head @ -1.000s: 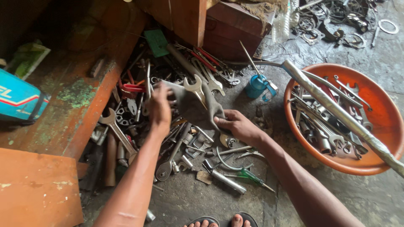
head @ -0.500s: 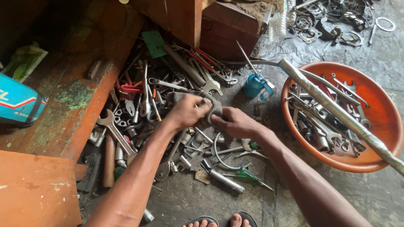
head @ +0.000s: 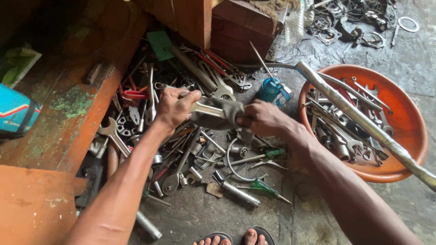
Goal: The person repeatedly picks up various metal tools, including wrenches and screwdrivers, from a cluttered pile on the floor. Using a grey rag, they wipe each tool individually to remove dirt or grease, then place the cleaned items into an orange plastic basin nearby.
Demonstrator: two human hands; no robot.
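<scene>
My left hand (head: 175, 107) grips one end of a steel wrench (head: 204, 108) held level above a heap of tools. My right hand (head: 262, 118) clutches a dark grey rag (head: 221, 116) wrapped around the wrench's other end. Both hands are raised slightly over the pile of spanners, sockets and screwdrivers (head: 181, 149) on the greasy floor.
An orange basin (head: 408, 122) full of wrenches sits at the right, with a long metal pipe (head: 359, 115) lying across it. A blue oil can (head: 269, 90) stands behind my hands. An orange wooden bench (head: 63, 122) runs along the left. My sandalled toes (head: 231, 238) show at the bottom.
The hands first pulled together around the rag and wrench, then spread apart; now the left holds the bare wrench end and the right holds the rag over the other end.
</scene>
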